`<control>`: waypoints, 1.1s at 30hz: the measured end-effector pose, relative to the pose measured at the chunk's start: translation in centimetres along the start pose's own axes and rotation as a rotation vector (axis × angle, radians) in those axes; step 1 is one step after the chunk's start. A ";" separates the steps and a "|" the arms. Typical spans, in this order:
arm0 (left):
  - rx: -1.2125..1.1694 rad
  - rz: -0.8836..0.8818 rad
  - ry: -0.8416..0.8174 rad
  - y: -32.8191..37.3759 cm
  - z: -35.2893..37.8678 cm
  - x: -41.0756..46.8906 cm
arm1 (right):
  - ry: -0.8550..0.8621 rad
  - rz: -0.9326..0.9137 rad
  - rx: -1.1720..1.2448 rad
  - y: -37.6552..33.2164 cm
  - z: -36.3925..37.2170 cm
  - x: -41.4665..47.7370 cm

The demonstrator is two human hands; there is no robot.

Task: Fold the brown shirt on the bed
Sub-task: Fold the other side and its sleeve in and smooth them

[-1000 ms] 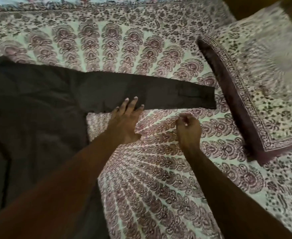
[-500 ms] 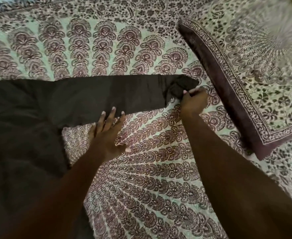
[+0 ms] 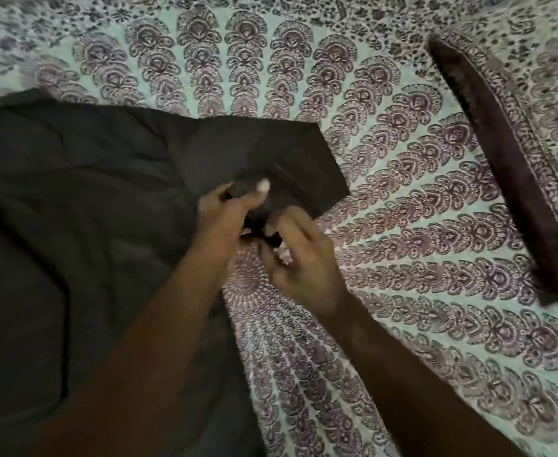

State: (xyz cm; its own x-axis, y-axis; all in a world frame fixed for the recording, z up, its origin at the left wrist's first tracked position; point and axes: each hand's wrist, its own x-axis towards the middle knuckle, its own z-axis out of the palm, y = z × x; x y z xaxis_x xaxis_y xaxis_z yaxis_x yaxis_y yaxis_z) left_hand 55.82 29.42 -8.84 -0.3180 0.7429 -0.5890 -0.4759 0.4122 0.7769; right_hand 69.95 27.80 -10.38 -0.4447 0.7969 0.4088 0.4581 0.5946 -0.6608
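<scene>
1. The brown shirt lies flat on the left half of the sheet. Its body runs from the near left edge up to mid-frame, to the left of both forearms.
2. The right hand is just beside the shirt's right edge. Its fingers are curled and pinch a dark bit of cloth at the sleeve's near edge. Blur hides exactly which part.
3. The left hand is just beyond it and touching it. The fingers are curled round the same bunch of cloth, and the thumb lies out on top of the sleeve.
4. The sleeve reaches right from the shoulder, just past the hands. It ends in a slanted folded edge.
5. Half a second ago the sleeve lay stretched far to the right. The right hand gripped its cuff there, and the left hand was spread flat on the sheet at the sleeve's near edge. Now the cuff end is doubled back, the sleeve looks half as long, and the hands have met.
6. Far right, a patterned pillow with a dark border lies well apart from the shirt.
</scene>
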 end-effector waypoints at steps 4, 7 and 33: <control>-0.043 -0.076 0.220 2.5 -6.4 -0.5 | 0.226 0.221 0.064 -4.3 2.9 -0.7; -0.085 -0.176 0.101 5.6 -12.4 -2.9 | 0.299 0.668 0.305 -6.4 6.4 0.5; 0.949 0.284 0.730 18.4 -59.4 1.1 | 0.710 1.354 1.057 -22.1 30.1 10.5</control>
State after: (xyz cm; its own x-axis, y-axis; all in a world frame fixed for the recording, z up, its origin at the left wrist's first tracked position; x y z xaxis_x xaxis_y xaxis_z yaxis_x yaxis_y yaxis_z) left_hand -1.98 6.51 -8.41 -0.8423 0.5250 -0.1220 0.3725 0.7305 0.5724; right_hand 32.00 19.80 -10.47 0.2621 0.6679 -0.6965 -0.5521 -0.4881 -0.6759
